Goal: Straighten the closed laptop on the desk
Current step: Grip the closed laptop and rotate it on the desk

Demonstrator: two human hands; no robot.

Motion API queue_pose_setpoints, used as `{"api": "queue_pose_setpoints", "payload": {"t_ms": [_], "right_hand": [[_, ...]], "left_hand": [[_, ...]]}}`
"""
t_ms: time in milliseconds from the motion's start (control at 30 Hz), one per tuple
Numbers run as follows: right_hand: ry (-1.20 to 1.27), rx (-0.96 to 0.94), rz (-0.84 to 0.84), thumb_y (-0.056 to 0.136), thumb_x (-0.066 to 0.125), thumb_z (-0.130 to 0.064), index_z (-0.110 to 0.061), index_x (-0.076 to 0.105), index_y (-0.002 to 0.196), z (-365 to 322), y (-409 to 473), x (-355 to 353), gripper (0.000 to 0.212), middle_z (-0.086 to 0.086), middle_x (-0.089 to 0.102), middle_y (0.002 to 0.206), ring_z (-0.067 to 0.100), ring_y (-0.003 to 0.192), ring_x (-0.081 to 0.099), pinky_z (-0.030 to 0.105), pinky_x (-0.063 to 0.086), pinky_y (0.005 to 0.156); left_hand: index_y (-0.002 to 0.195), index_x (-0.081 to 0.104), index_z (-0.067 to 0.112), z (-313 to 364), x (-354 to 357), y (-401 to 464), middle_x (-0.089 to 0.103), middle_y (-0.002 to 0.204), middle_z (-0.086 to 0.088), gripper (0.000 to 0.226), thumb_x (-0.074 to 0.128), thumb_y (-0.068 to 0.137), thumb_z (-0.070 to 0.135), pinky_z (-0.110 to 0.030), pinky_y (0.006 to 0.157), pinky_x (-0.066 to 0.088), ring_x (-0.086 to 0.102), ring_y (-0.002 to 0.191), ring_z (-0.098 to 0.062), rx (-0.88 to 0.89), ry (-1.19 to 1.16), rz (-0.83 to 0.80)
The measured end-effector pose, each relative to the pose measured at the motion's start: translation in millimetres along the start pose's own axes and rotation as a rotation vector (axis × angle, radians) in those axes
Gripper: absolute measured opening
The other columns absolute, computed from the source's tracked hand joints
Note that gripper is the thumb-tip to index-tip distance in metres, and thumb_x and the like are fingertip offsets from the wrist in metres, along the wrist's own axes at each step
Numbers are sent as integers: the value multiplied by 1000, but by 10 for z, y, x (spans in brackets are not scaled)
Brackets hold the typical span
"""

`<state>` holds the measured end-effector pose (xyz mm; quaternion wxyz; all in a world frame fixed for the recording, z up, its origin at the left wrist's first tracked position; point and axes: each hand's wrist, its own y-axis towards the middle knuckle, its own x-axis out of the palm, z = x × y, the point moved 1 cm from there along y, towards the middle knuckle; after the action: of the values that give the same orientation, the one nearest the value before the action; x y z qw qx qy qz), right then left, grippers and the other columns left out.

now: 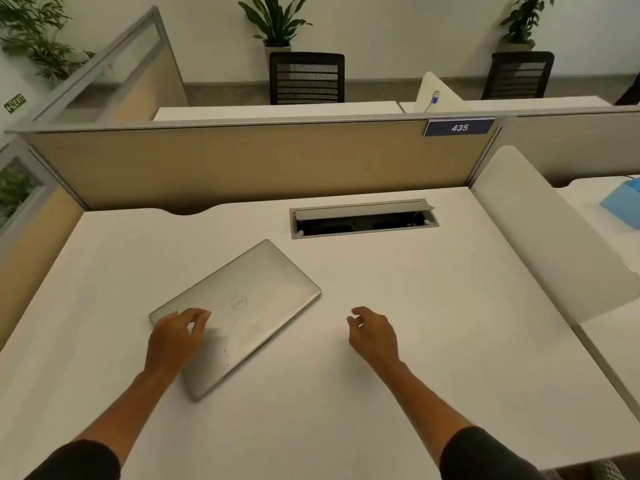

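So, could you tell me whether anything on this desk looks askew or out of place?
Yes: the closed laptop lies diagonally, its edges skewed against the desk edges. The cable box lid also stands open. Nothing looks spilled.
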<state>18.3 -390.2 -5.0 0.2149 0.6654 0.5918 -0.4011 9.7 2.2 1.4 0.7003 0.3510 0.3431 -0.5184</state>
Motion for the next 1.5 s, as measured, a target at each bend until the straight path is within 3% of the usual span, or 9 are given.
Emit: {"api": "queue_pose_setpoints", "payload": {"t_ms": [67, 167, 400, 567, 733, 833, 900, 1267, 1500], "right_hand": [[155, 74, -69, 95, 67, -28, -17, 75, 121, -92, -29, 106, 29, 0, 80, 97, 17, 89, 74, 29, 56, 82], [344, 155, -215, 90, 71, -25, -12, 75, 119, -260, -158, 378, 32, 4, 79, 89, 21, 80, 76, 37, 64, 81], [746, 403, -417, 88, 78, -24, -12, 63, 126, -630, -454, 843, 42, 5, 74, 91, 15, 78, 69, 34, 62, 84], [886, 526, -478, 88, 80, -23, -10, 56, 139, -815, -535, 1060, 58, 4, 73, 107, 20, 97, 72, 38, 60, 103], [1033, 644, -472, 91, 76, -9, -6, 54, 142, -983, -498, 1149, 56, 12, 64, 131, 25, 119, 66, 35, 59, 102], [1068, 687, -474, 90, 73, -1, -12, 62, 103, -1072, -469, 1203, 21, 8, 62, 112, 22, 101, 65, 38, 62, 98], [1058, 722, -465, 89, 72, 1, -13, 58, 83, -1121, -447, 1234, 21, 11, 55, 99, 22, 93, 60, 39, 61, 94], [1114, 858, -381, 93, 69, -4, -3, 75, 95, -1336, -464, 1340, 6, 12, 73, 105, 25, 107, 68, 42, 62, 90], [1190, 961, -285, 91, 74, -2, -1, 71, 87, -1382, -413, 1394, 5, 18, 72, 105, 26, 93, 67, 43, 62, 97]], "left_hand": [[93, 79, 15, -32, -67, 146, 81, 80, 0, 13, 70, 97, 24, -36, 71, 59, 77, 77, -29, -21, -10, -20], [93, 77, 18, -79, -102, 405, 80, 81, 1, 11, 69, 98, 24, -39, 71, 60, 76, 78, -27, -53, -2, -88], [130, 68, 11, -138, 48, 912, 66, 139, -10, 37, 68, 98, 28, -44, 110, 48, 62, 130, -33, -154, -81, -311], [149, 54, 8, -92, 100, 1158, 51, 157, -12, 55, 64, 100, 30, -44, 119, 41, 51, 145, -33, -193, -85, -411], [152, 52, 10, -132, 173, 1350, 49, 160, -12, 57, 63, 101, 33, -44, 122, 39, 49, 148, -32, -213, -44, -480], [152, 50, 7, -187, 221, 1484, 50, 160, -14, 60, 64, 100, 34, -44, 122, 39, 50, 147, -33, -230, -28, -524], [148, 54, 4, -191, 260, 1562, 55, 153, -16, 56, 63, 101, 32, -41, 117, 41, 54, 141, -34, -229, -6, -544], [126, 75, 3, -167, 484, 1844, 71, 136, -15, 34, 58, 103, 22, -32, 100, 44, 64, 126, -34, -254, -61, -520], [131, 73, 2, -251, 518, 1871, 69, 142, -17, 34, 61, 99, 7, -37, 115, 46, 62, 134, -36, -374, -137, -462]]}}
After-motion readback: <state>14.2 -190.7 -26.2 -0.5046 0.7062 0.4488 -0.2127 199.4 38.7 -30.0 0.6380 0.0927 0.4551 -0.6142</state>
